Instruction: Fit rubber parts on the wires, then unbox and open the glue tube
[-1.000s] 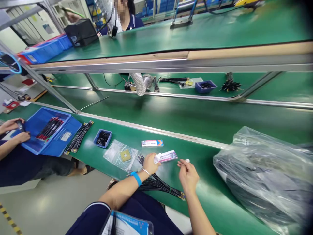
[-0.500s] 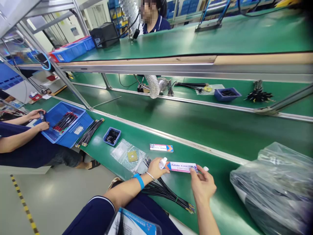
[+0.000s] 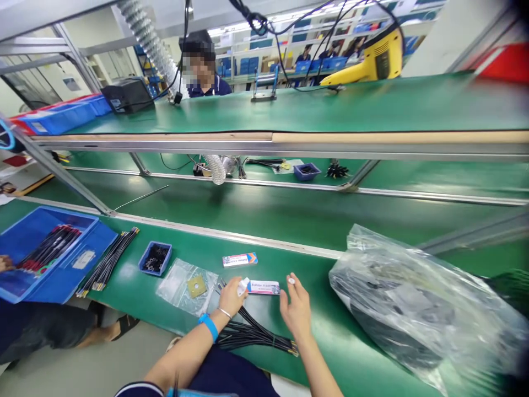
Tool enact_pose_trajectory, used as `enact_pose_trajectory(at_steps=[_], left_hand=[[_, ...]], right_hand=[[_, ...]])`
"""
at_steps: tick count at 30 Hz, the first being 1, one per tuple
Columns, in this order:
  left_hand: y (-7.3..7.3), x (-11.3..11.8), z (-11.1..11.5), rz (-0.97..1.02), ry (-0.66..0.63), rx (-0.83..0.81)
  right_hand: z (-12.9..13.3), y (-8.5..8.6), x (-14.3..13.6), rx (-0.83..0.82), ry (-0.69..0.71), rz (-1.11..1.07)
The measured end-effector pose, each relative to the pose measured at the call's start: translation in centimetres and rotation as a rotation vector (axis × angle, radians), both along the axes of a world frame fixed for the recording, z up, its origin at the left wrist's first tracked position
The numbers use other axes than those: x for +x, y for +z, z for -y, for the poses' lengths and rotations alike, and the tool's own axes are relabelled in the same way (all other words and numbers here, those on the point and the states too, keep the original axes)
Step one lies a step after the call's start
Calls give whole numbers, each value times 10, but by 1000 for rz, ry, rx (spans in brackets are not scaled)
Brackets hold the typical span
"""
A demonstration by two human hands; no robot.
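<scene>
My left hand (image 3: 231,296) grips a white tube with a pink and blue label (image 3: 261,287) near its nozzle end. My right hand (image 3: 296,310) is at the tube's other end and pinches a small white cap (image 3: 291,281) between its fingertips. Under both hands lies a bundle of black cables (image 3: 254,333) on the green bench (image 3: 314,264). A flat box with an orange and blue label (image 3: 239,259) lies just beyond the tube.
A clear bag with a yellow square (image 3: 188,286), a small blue tray of black parts (image 3: 154,258), loose cables (image 3: 108,265) and a blue bin (image 3: 45,259) lie to the left. A large plastic bag (image 3: 417,309) sits right. Another person sits left; a co-worker sits opposite.
The view swung upward and left. My right hand shifted from holding the tube's end to just beside it, still with the cap. My left hand kept its grip on the tube.
</scene>
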State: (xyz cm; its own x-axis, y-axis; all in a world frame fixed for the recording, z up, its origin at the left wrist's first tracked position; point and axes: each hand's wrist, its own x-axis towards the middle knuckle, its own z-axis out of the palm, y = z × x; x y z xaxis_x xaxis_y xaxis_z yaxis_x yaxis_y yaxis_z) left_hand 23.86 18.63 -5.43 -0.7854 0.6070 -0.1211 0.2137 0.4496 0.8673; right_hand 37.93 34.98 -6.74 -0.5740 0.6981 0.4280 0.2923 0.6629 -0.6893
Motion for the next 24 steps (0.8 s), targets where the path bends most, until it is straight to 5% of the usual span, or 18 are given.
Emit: enact_pose_trajectory(at_steps=[5,12,17,24], left_hand=[[11,5,-4,245,79,164],[32,35,-22,864,105,386],[42,36,-20,1121,122,487],[50,34,-22,1286,54,573]], right_hand=[[25,3,4,14,145,-11],[73,40,-2,-121,352,-54],[74,57,0,-174,392,-91],[64,57,2,-193,519,-182]])
